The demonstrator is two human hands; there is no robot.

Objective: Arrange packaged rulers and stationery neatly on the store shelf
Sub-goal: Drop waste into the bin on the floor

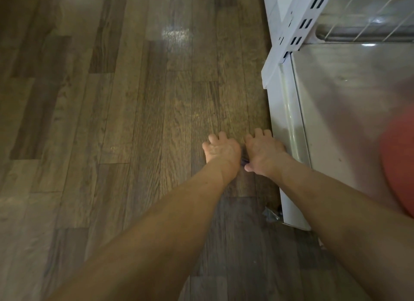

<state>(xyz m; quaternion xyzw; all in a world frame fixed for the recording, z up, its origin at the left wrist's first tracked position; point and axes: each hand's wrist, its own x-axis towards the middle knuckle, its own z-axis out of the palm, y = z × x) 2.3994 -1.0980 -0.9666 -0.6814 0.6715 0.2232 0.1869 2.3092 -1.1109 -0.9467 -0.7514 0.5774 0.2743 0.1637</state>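
Both hands are down at the floor [112,121]. The shelf base [291,130] is just right of the right hand [263,154]. The left hand [220,151] and right hand both have fingers bent, tips toward the floor; can't tell if either is gripping.

The only task item showing is a dark sliver [244,160], likely a pack, in the gap between the hands by the right thumb. Axis and heading: too little visible and the frame is blurred, so no call.

Risks, as a judgement:
- A flat pack on a smooth floor is hard to get under, so fingers may push it rightward under the shelf base.
- A one-sided lift could bend it.
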